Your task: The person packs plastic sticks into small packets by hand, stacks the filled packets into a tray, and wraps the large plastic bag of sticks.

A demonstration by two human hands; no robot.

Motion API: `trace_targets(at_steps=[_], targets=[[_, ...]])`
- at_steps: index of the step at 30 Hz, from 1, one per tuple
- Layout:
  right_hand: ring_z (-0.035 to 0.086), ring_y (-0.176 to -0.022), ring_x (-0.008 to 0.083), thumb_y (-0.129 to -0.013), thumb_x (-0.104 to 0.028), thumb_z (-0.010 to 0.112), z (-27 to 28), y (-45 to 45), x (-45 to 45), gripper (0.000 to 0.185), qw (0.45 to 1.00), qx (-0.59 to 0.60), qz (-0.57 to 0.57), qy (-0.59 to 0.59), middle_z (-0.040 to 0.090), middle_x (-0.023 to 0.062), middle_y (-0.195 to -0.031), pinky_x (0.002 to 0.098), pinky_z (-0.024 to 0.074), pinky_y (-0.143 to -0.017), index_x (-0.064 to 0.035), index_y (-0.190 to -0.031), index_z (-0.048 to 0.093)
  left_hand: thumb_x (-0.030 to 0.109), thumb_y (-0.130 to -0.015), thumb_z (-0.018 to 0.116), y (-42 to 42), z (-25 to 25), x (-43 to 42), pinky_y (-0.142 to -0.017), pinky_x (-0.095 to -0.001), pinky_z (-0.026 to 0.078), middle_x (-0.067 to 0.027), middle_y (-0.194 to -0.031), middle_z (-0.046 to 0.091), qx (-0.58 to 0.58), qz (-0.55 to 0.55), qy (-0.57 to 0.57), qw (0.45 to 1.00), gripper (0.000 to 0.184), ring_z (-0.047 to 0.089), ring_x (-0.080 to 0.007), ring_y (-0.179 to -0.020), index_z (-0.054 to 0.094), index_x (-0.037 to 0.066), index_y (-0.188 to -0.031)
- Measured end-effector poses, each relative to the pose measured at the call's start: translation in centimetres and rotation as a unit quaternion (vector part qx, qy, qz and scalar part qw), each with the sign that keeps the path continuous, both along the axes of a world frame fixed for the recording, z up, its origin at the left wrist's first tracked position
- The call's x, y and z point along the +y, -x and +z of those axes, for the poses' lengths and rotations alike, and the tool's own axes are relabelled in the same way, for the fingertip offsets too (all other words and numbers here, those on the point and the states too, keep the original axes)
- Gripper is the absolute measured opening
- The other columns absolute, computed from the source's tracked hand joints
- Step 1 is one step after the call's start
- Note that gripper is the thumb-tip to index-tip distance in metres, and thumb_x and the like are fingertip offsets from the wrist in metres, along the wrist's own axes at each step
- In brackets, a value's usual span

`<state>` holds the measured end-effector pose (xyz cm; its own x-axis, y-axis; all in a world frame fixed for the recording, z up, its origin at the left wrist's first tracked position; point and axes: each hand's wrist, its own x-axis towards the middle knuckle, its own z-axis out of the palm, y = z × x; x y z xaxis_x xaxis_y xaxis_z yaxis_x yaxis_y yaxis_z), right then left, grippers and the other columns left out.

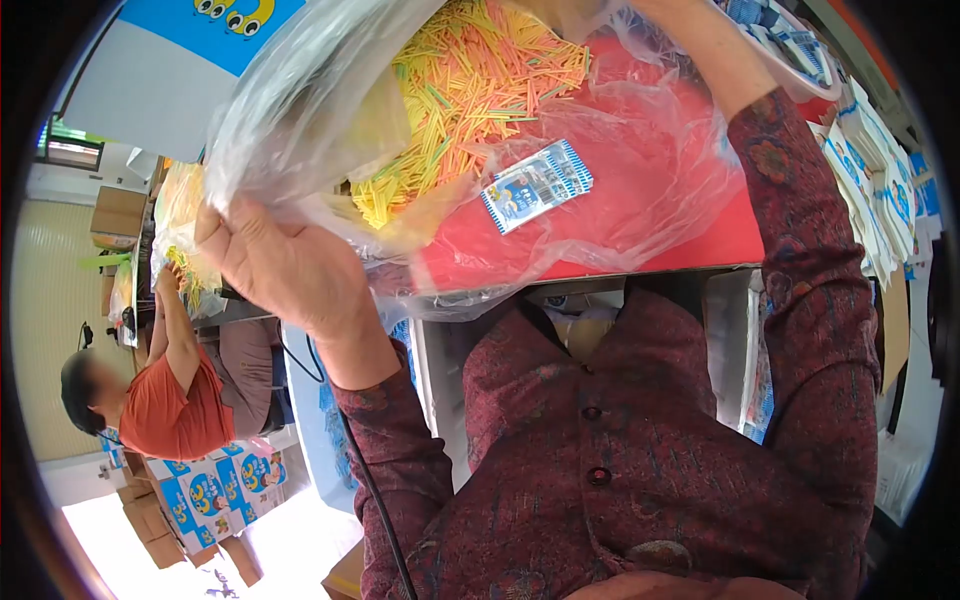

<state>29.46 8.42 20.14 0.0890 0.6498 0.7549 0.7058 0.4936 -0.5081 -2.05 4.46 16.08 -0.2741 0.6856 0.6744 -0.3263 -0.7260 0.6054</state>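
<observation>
My left hand [290, 262] is closed on the gathered edge of a large clear plastic bag [290, 110], which it holds up at the left of the table. Thin yellow, orange and green sticks [480, 75] lie in a loose heap beside the bag, partly behind its film. A small blue and white printed packet [537, 186] rests on the clear film in front of the heap. My right forearm [710, 50] reaches to the top edge of the view; the fingers of that hand are cut off or blurred behind film, so their grip does not show.
The red tabletop [690, 130] shows under the film. A white tub [800, 60] of blue packets stands at the top right, with stacked flat printed bags [870, 160] below it. Another person [180, 400] works at a table on the left, near printed cartons [220, 495].
</observation>
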Motion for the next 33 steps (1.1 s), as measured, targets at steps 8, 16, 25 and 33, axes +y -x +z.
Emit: trace_targets(at_steps=[8, 16, 25, 33], targets=[[0.053, -0.112, 0.0341, -0.084, -0.015, 0.06, -3.1, 9.0, -5.8, 0.047, 0.916, -0.318, -0.026, -0.242, 0.057, 0.0185, -0.119, 0.0386, 0.039, -0.1, -0.0017, -0.127, 0.051, 0.007, -0.095, 0.054, -3.8, -2.9, -1.6, -0.083, -0.0232, 0.041, -0.003, -0.097, 0.055, 0.167, -0.034, 0.032, 0.985, 0.01, 0.05, -0.0086, -0.095, 0.054, 0.001, -0.104], [0.062, -0.092, 0.0307, -0.066, -0.006, 0.072, -7.9, 8.9, -4.0, 0.037, 0.965, -0.225, 0.125, -0.057, 0.066, 0.0104, -0.098, 0.0354, 0.0463, -0.091, -0.0084, -0.103, 0.067, 0.011, -0.077, 0.069, -0.5, -8.1, -1.2, -0.085, -0.0388, 0.045, -0.0183, -0.106, 0.058, 0.487, 0.245, -0.073, 0.835, 0.046, 0.056, -0.0336, -0.094, 0.053, 0.002, -0.119], [0.062, -0.09, 0.0326, -0.07, -0.005, 0.069, -12.3, 8.9, -13.2, 0.033, 0.918, -0.091, 0.232, 0.307, 0.063, 0.0155, -0.096, 0.0374, 0.0496, -0.075, -0.0014, -0.103, 0.063, 0.009, -0.071, 0.07, -1.1, -4.9, -3.7, -0.099, -0.0412, 0.038, -0.0183, -0.124, 0.052, 0.476, -0.102, -0.1, 0.868, 0.065, 0.051, -0.0294, -0.115, 0.048, 0.004, -0.132], [0.063, -0.092, 0.0293, -0.082, -0.012, 0.068, -12.4, 10.7, -14.9, 0.027, 0.904, -0.069, 0.313, 0.284, 0.064, 0.0152, -0.101, 0.0351, 0.0496, -0.076, -0.0015, -0.106, 0.062, 0.009, -0.074, 0.062, -9.3, -7.6, 1.2, -0.082, -0.04, 0.05, -0.0232, -0.105, 0.062, 0.572, -0.158, 0.089, 0.8, 0.048, 0.061, -0.0396, -0.096, 0.057, 0.004, -0.121]])
